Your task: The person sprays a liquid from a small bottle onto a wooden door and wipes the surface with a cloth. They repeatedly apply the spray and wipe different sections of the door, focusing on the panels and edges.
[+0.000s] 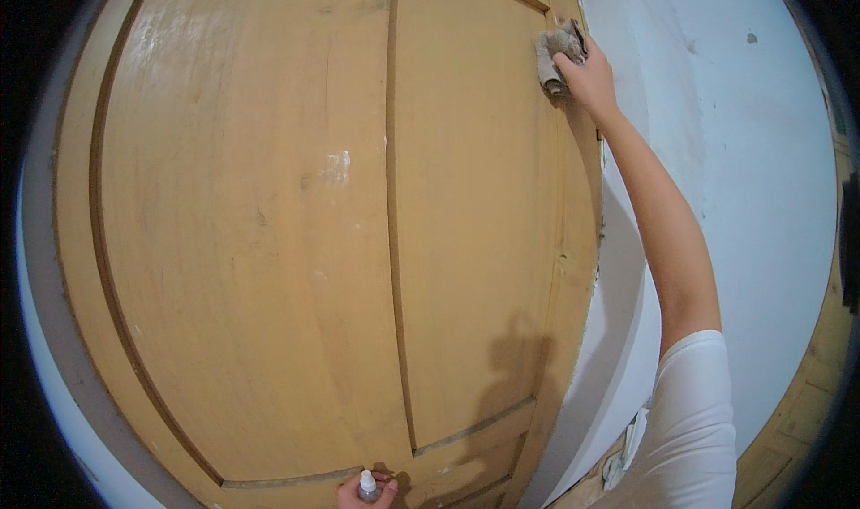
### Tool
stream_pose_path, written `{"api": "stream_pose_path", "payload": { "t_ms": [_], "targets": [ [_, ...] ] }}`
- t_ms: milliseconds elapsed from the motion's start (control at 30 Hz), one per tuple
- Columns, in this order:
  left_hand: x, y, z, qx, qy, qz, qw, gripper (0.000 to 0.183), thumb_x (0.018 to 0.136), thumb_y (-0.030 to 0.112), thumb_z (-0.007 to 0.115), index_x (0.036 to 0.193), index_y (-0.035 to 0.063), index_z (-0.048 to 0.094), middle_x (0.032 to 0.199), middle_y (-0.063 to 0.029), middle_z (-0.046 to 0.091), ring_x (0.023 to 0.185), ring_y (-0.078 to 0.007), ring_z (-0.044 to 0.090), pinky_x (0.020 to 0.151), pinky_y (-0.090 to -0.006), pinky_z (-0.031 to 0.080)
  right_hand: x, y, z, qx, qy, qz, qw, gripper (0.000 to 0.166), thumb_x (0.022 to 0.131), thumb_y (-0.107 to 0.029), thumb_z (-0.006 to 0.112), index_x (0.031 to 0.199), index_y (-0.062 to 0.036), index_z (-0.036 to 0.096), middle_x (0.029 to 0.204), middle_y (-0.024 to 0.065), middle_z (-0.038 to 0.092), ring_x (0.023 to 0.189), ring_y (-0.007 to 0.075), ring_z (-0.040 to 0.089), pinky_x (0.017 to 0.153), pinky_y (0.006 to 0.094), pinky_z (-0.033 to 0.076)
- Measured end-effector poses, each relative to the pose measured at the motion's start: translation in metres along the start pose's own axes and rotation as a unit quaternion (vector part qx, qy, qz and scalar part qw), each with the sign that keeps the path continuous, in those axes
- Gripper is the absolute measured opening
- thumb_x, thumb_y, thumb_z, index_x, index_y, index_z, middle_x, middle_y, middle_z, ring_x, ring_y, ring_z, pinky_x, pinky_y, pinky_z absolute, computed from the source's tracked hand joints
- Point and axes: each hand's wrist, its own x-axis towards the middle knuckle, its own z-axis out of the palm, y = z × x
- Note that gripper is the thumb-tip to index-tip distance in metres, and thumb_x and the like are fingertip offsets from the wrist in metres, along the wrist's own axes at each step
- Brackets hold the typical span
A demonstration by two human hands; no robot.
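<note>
My right hand is raised to the upper right and grips a folded grey-brown cloth. The cloth lies against the right frame strip of a yellowish wooden panelled door. At the bottom of the view, my left hand holds a small clear bottle with a white cap, close to the door's lower rail. Only the bottle's upper part shows. Whitish smears and dark scuffs mark the large left panel.
A pale blue-white wall with stains and a chipped spot stands to the right of the door. Dark grooved moulding divides the door's panels. Some crumpled pale material lies low, beside my white sleeve. Another wooden surface shows at the right rim.
</note>
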Motion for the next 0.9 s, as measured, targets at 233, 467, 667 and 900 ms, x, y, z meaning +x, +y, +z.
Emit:
{"api": "stream_pose_path", "payload": {
  "t_ms": [233, 467, 667, 900],
  "targets": [
    [0.004, -0.007, 0.009, -0.032, -0.017, -0.016, 0.999, 0.024, 0.084, 0.018, 0.08, 0.097, 0.0009, 0.069, 0.086, -0.0011, 0.067, 0.075, -0.0089, 0.059, 0.067, -0.0266, 0.05, 0.034, 0.013, 0.005, 0.017, 0.008, -0.014, 1.0, 0.048, 0.076, -0.032, 0.07, 0.109, 0.0018, 0.066, 0.104, 0.0228, 0.071, 0.102, 0.0376, 0.067, 0.089, 0.0414, 0.052],
    [0.007, 0.001, 0.004, -0.025, -0.015, -0.009, 1.0, 0.019, 0.084, 0.015, 0.078, 0.094, 0.0008, 0.069, 0.08, 0.0006, 0.065, 0.07, -0.0073, 0.056, 0.063, -0.0244, 0.047, 0.011, 0.011, 0.007, 0.023, -0.022, 0.021, 0.999, 0.051, 0.076, -0.033, 0.071, 0.113, 0.0015, 0.065, 0.107, 0.0227, 0.07, 0.103, 0.037, 0.067, 0.091, 0.041, 0.051],
    [0.007, -0.006, 0.004, -0.02, -0.011, 0.013, 1.0, 0.018, 0.084, 0.013, 0.077, 0.094, 0.0008, 0.069, 0.074, 0.0023, 0.061, 0.066, -0.0057, 0.053, 0.059, -0.0229, 0.044, 0.024, 0.013, 0.012, -0.016, 0.011, 0.013, 1.0, 0.054, 0.076, -0.034, 0.071, 0.116, 0.0015, 0.063, 0.109, 0.0236, 0.069, 0.105, 0.0389, 0.066, 0.092, 0.042, 0.05],
    [0.007, -0.001, 0.008, -0.021, -0.006, 0.013, 1.0, 0.017, 0.083, 0.013, 0.074, 0.094, 0.0013, 0.069, 0.073, 0.002, 0.061, 0.064, -0.0066, 0.052, 0.057, -0.0235, 0.043, 0.073, 0.026, 0.023, -0.017, 0.029, -0.008, 0.999, 0.06, 0.075, -0.038, 0.072, 0.122, -0.0004, 0.062, 0.114, 0.0234, 0.068, 0.11, 0.0385, 0.064, 0.096, 0.0428, 0.049]
  ]
}}
